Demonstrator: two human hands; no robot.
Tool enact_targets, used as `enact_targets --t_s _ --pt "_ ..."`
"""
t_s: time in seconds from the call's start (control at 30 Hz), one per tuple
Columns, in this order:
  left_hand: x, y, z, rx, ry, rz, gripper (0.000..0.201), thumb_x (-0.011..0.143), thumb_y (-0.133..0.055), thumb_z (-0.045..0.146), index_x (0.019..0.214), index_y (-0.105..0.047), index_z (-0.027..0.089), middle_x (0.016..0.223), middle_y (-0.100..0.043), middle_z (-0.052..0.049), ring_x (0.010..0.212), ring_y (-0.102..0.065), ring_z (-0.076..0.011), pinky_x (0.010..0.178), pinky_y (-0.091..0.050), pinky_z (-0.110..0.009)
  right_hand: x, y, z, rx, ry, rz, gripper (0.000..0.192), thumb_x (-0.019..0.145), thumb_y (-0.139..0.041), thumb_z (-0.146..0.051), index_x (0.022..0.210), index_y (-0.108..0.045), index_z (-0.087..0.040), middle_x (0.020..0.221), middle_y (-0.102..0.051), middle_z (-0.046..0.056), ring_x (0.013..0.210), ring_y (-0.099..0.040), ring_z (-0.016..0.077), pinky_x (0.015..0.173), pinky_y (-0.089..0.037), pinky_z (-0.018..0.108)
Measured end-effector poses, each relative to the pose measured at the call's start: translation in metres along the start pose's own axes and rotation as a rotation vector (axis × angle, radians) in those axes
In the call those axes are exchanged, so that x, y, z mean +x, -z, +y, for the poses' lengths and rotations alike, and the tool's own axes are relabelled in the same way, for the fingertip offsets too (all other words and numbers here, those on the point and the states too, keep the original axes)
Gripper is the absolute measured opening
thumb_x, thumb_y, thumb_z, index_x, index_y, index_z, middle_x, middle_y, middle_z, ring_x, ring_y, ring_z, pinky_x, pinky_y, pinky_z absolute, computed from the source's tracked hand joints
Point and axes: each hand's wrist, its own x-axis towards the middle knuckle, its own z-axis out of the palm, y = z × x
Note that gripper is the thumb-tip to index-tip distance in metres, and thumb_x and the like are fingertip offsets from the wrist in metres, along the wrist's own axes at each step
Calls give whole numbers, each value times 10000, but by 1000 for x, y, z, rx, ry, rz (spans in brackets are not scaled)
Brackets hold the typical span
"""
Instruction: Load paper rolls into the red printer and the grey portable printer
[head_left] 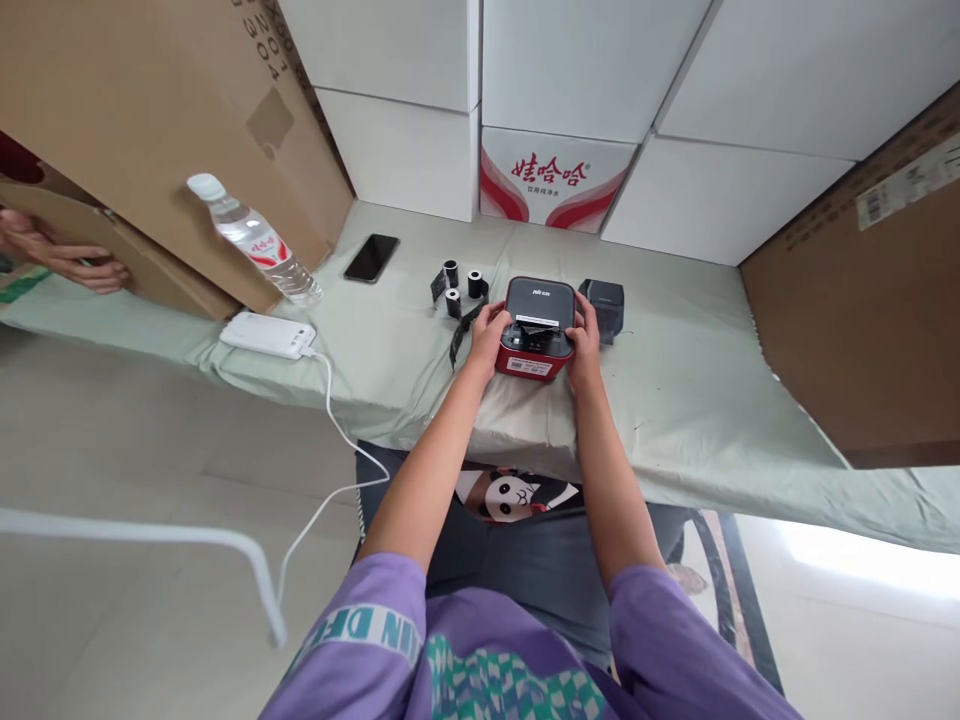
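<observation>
A red and black box-shaped device that looks like a label printer (534,365) sits near the front of the cloth-covered table. My left hand (489,335) grips its left side and my right hand (585,338) grips its right side, thumbs near the top edge. A white strip lies across its dark top, with a black recess just below. Left of the printer are several small rolls (475,284) with black tape, some of it trailing loose. Partly behind my right hand is a dark plastic piece (604,305), its kind unclear.
A black phone (373,258), a water bottle (259,240) and a white power bank (268,335) with a cable (328,400) are on the left. Cardboard boxes (862,300) flank the table, with white cartons (555,180) behind. Another person's hand (67,258) shows far left.
</observation>
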Motion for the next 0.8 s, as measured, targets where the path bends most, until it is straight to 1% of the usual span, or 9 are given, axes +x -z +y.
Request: enact_targets --t_s 0.13,0.23,0.4,0.5,0.6,0.67,0.73,0.77,0.8 --pt "-1 -1 3 28 4 -11 254 762 -661 186 1014 -686 187 945 -721 -12 910 -678 -169 832 -503 -273 2 -3 -3 19 -53 28 739 695 -569 -328 1428 -498 -266 1428 -662 77 1362 -597 289 1134 -494 499" --pt "-2 -2 4 40 -3 0 259 756 -662 192 1013 -685 186 948 -723 -12 940 -681 -177 867 -510 -283 2 -6 -7 -21 -76 41 757 715 -551 -381 1458 -477 -252 1424 -655 93 1343 -601 292 1116 -504 505" --pt "-4 -3 4 65 -3 10 254 753 -659 186 1005 -695 192 972 -738 -14 1020 -690 -197 958 -519 -311 1 -8 -3 -67 -58 57 817 711 -531 -402 1508 -457 -240 1482 -628 104 1406 -569 285 1169 -474 506" --pt "-3 -2 4 60 -3 15 253 762 -660 190 1012 -700 192 987 -747 -19 1035 -695 -201 977 -521 -321 -8 -6 -1 -64 -58 59 792 761 -546 -436 1524 -467 -239 1557 -581 110 1446 -547 278 1215 -441 498" --pt "0 0 3 59 17 10 290 769 -662 203 1055 -706 189 1003 -756 -29 1029 -704 -208 967 -528 -330 -27 -2 -6 -104 -60 37 768 855 -570 -561 1532 -480 -210 1606 -534 138 1493 -509 290 1260 -391 502" --pt "-3 2 -1 72 2 -5 316 781 -674 227 1092 -712 185 1069 -765 -48 1072 -706 -221 993 -526 -341 -42 0 -12 -189 -3 -53 872 859 -643 -622 1590 -416 -206 1688 -428 147 1571 -411 292 1306 -321 492" --pt "-10 4 -8 80 -55 -2 321 837 -673 303 1129 -720 179 1201 -756 -81 1189 -682 -237 1072 -501 -356 -56 0 -18 -305 70 -161 1081 794 -773 -623 1663 -284 -205 1756 -289 158 1624 -314 305 1335 -259 494" --pt "-15 5 -13 78 -89 8 334 880 -655 364 1148 -722 176 1274 -739 -96 1265 -652 -242 1120 -476 -360 -60 0 -20 -360 92 -188 1172 761 -823 -611 1684 -229 -201 1764 -259 171 1629 -301 320 1338 -249 510" --pt "-20 5 -18 61 -112 13 369 927 -619 431 1174 -719 177 1342 -715 -105 1345 -608 -241 1164 -448 -362 -63 0 -23 -405 105 -195 1226 738 -854 -606 1692 -201 -199 1757 -268 186 1621 -316 340 1332 -257 532"
